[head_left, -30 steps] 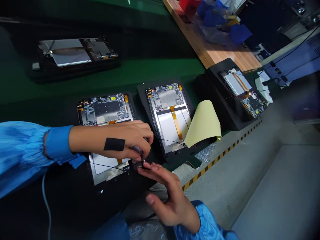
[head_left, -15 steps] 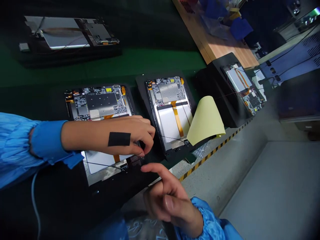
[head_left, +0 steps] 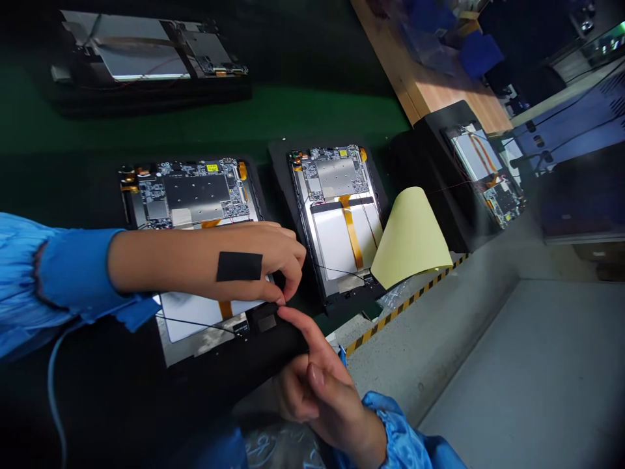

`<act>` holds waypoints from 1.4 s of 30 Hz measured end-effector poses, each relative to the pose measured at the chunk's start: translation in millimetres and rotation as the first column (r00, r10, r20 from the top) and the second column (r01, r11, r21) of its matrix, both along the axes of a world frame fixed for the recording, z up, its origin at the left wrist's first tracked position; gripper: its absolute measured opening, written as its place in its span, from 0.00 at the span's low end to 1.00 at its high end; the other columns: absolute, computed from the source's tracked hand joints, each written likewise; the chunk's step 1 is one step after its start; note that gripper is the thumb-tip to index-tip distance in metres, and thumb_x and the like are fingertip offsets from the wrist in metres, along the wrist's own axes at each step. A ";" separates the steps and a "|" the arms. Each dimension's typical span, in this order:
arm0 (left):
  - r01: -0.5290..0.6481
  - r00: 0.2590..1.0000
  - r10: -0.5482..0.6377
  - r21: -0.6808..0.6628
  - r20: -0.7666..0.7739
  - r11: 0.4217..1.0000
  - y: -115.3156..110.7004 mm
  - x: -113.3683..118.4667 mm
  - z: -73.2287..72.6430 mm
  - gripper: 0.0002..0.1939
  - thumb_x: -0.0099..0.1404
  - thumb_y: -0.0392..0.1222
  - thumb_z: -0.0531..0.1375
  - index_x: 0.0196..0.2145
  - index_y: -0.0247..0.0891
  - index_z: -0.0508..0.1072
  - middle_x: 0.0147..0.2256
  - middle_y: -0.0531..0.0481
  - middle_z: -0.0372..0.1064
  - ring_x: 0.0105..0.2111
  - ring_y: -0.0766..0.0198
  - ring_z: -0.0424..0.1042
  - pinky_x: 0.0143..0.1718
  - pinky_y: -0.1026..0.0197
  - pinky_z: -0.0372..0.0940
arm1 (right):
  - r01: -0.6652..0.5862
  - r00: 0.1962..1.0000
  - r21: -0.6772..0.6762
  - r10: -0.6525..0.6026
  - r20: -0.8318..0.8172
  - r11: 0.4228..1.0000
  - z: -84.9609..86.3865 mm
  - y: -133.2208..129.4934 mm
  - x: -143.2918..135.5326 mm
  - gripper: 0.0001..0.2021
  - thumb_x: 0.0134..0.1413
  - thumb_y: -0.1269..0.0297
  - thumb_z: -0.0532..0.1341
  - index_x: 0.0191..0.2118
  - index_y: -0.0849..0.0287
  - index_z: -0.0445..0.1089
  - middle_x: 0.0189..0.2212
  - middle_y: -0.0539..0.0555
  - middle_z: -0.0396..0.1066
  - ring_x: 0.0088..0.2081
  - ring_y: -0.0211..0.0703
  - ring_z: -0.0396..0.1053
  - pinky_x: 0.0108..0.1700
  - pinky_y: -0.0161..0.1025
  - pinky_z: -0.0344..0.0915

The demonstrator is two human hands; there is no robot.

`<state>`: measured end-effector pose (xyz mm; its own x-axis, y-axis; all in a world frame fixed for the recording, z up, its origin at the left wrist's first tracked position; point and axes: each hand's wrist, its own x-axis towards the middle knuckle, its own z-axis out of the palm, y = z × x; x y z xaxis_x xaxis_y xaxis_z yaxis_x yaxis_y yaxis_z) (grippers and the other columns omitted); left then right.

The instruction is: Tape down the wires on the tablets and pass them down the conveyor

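My left hand (head_left: 258, 260), with a black patch on its back, reaches over an opened tablet (head_left: 195, 195) with a circuit board and white battery. Its thumb and index finger are pinched at the tablet's lower right corner; what they hold is too small to make out. My right hand (head_left: 327, 384) is below, its index finger stretched up so that the tip meets the left fingertips, its other fingers curled. A small dark part (head_left: 266, 323) lies beside the tablet's lower edge. Right of it rests a second opened tablet (head_left: 336, 221).
A curled yellow sheet (head_left: 413, 238) stands at the second tablet's right edge. Another opened tablet (head_left: 481, 163) sits on black foam (head_left: 424, 169) at the right. One more lies on the upper left (head_left: 146, 49). A wooden table (head_left: 439, 91) is behind.
My right index finger has moved up to the left fingertips. My left hand has shifted slightly right over the tablet. The dark part beside the tablet shows more clearly.
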<state>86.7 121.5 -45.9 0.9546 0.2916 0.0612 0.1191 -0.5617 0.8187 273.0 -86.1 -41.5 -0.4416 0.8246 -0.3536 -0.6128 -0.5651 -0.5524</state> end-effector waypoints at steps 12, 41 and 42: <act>0.000 1.000 0.000 0.017 0.008 1.000 -0.4 -3.1 -4.6 0.11 0.67 0.33 0.74 0.31 0.51 0.85 0.34 0.59 0.78 0.38 0.61 0.74 0.44 0.55 0.61 | -0.007 0.989 -0.010 0.009 0.150 1.000 -10.3 -12.3 4.8 0.38 0.73 0.43 0.71 0.76 0.55 0.63 0.19 0.37 0.60 0.18 0.32 0.47 0.27 0.33 0.53; 0.137 0.986 -0.135 0.014 -0.096 0.990 6.4 -16.7 11.3 0.13 0.66 0.33 0.69 0.43 0.53 0.80 0.45 0.56 0.81 0.46 0.56 0.77 0.50 0.52 0.63 | -0.022 1.000 -0.062 0.023 0.008 0.998 2.3 -13.1 -0.7 0.46 0.68 0.37 0.70 0.80 0.55 0.58 0.19 0.37 0.59 0.18 0.36 0.50 0.27 0.34 0.58; 0.126 0.989 -0.124 0.020 -0.085 0.992 6.0 -16.0 10.2 0.12 0.66 0.33 0.69 0.42 0.53 0.80 0.44 0.56 0.81 0.45 0.56 0.77 0.50 0.52 0.63 | -0.024 0.999 -0.068 0.025 0.024 0.997 3.2 -13.4 -0.2 0.48 0.67 0.36 0.71 0.81 0.55 0.58 0.18 0.37 0.59 0.18 0.36 0.50 0.27 0.34 0.57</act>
<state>70.8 127.4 -35.6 0.9855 0.1692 -0.0149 0.1144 -0.5967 0.7943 272.7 -99.5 -38.4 -0.4516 0.7876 -0.4191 -0.5848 -0.6161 -0.5277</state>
